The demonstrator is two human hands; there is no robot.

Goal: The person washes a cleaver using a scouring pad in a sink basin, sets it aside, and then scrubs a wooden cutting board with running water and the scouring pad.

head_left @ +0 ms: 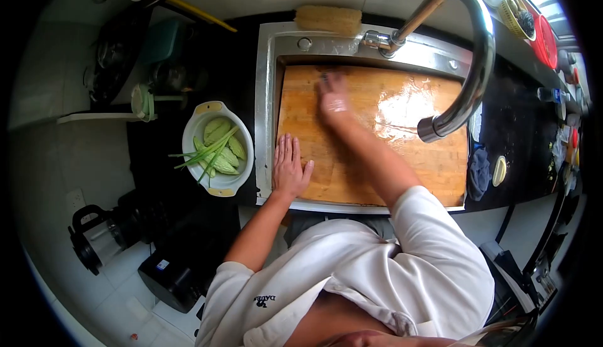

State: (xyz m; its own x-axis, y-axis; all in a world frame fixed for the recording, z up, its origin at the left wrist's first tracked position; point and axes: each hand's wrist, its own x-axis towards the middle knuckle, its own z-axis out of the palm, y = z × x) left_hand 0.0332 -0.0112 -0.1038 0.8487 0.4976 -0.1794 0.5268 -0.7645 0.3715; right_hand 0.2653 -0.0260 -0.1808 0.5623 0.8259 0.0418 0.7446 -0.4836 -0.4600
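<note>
The cutting board [342, 174] lies within the sink rim [266, 95], long axis left-to-right, under both hands: left hand [290, 170] flat at the left edge, right hand [333, 99] farther forward (finger closure cannot be determined).

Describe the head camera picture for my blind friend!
A person's left hand rests on the left edge of a wooden board over a sink; the right hand is near its far edge. A bowl of green vegetables stands to the left; a tap arches over the board.
</note>
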